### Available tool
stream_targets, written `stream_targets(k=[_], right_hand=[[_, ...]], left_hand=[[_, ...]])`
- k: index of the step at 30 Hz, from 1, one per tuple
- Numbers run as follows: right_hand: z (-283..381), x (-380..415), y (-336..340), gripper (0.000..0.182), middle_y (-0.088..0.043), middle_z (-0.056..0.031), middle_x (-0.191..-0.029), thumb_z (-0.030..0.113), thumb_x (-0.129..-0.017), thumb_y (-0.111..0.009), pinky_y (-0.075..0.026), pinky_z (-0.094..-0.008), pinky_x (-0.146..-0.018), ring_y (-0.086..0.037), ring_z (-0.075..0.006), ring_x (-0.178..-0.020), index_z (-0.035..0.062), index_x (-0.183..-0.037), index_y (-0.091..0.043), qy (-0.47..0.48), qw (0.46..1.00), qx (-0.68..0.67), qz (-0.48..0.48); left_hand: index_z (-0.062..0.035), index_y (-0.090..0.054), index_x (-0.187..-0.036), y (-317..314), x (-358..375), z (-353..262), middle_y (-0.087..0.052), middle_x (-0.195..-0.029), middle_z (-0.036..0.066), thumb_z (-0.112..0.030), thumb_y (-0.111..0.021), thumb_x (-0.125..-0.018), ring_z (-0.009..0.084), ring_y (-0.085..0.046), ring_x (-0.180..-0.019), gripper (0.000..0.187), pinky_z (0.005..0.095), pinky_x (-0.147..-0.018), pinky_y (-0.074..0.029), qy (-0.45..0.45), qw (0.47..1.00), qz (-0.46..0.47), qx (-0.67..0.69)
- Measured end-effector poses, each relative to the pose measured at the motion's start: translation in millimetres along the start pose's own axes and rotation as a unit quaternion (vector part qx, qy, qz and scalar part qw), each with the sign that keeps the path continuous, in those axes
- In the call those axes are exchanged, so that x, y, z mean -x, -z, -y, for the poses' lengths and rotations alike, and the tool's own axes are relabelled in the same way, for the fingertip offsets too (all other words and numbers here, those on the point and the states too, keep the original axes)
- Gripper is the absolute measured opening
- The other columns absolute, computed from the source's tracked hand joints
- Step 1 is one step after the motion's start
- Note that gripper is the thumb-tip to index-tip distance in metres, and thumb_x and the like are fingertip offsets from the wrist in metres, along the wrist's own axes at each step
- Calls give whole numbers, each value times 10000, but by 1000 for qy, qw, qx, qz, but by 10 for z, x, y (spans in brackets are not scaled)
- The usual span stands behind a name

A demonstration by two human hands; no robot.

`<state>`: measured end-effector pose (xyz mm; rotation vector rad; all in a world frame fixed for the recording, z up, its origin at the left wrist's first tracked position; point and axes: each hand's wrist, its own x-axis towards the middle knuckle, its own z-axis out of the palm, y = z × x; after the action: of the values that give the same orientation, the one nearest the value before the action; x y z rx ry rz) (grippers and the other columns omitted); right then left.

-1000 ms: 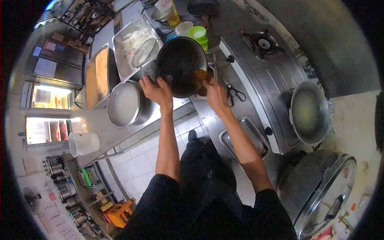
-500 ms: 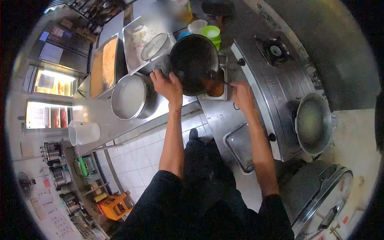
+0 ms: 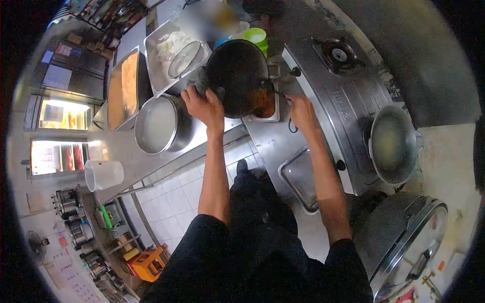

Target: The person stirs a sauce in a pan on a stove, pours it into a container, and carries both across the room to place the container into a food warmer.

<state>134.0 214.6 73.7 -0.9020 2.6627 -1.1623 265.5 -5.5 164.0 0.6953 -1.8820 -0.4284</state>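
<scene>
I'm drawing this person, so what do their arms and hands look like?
The sleeves are plain black and short, leaving the forearms bare. The left hand and right hand wear no gloves, and no watch or bracelet shows.

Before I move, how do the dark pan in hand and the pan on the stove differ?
The dark pan is held by the left hand; the stove pan rests on the stove. Inside, the dark pan looks blackish; the stove pan is grey with a yellowish middle. Both are round.
</scene>
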Motion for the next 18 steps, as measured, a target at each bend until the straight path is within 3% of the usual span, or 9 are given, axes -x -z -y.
stream_targets(k=[1, 5, 7, 11, 14, 18], right_hand=[[-26, 71, -95, 274, -613, -270, -1043, 45, -856, -506, -476, -490, -863, -591, -437, -992, 14, -1064, -681, 7, 999, 41, -14], [42, 215, -100, 280, -614, -258, -1035, 33, -839, -508, -482, -497, -853, -596, -441, -978, 35, -1050, -691, 26, 1000, -1, 7], [397, 142, 41, 281, -615, -256, -1030, 23, -826, -512, -494, -495, -835, -605, -436, -967, 41, -1038, -696, 13, 1000, -10, -12], [485, 153, -156, 299, -621, -235, -961, -16, -813, -531, -499, -471, -774, -622, -407, -868, 32, -1060, -692, 20, 993, 120, -15], [304, 399, -93, 285, -604, -212, -1004, -28, -788, -540, -524, -470, -733, -639, -388, -859, 46, -1005, -710, -5, 995, 93, -37], [557, 485, -15, 285, -590, -185, -941, -40, -776, -558, -513, -448, -716, -636, -355, -822, 29, -1011, -705, 17, 995, 68, -71]], left_hand=[[28, -478, -906, 4, -2, -20, -453, -909, 227, -33, -608, -722, 466, -501, -826, 233, 506, -687, -400, -1, 1000, -1, -3], [36, -484, -936, 6, -48, 8, -457, -928, 236, -26, -608, -721, 474, -498, -835, 256, 510, -695, -397, 13, 1000, -13, -16], [44, -489, -929, 15, -17, -41, -460, -925, 239, -8, -604, -720, 477, -495, -841, 245, 516, -694, -391, 8, 1000, -2, -16], [31, -476, -910, -10, -20, -18, -452, -917, 237, -10, -609, -716, 467, -493, -830, 239, 517, -690, -387, -4, 1000, -6, 5], [26, -479, -922, 3, -35, -3, -454, -921, 236, -29, -615, -721, 464, -494, -826, 249, 512, -692, -391, -2, 1000, -17, -16], [17, -485, -941, 38, -14, -15, -457, -924, 228, -47, -616, -728, 465, -503, -832, 257, 509, -689, -403, 12, 1000, -3, -10]])
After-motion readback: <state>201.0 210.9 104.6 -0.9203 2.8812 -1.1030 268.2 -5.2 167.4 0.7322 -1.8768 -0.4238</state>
